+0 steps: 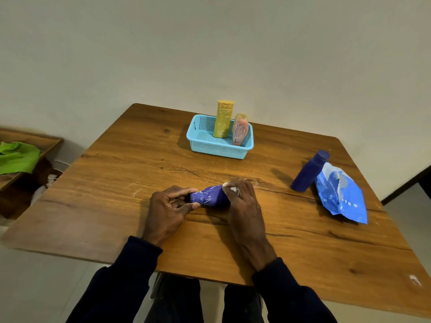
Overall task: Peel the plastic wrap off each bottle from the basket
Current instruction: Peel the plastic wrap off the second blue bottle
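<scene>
The wooden bench (140, 159) is being used as the work surface, and most of its top is lying bare; open room is being left to the left of the hands and between the hands and the basket, while the near edge is running just beneath the wrists, so anything rolled toward the person is judged likely to drop off. The light blue perforated basket (219, 149) is standing well apart at the far side, with a wrapped yellow bottle (223, 120) upright in it and a wrapped pink bottle (240, 132) leaning at its right end. Toward the right edge, a torn blue packet (342, 197) is lying flat, and an unwrapped dark blue bottle (309, 171) is being propped, tilted, against it.

The wrapped purple bottle (211, 197) is being held on its side on the bench, near the middle. Its body is being clasped by the right hand (240, 201), curled around the wider end. The narrow end is being pinched by the left hand (170, 206), thumb and fingertips pressed together on the film there.

The plastic wrap (207, 191), creased and clinging, is judged thin, soft and slippery; the bottle is judged light and stiff. A hold on a loose, bunched fold at the neck is judged best.
</scene>
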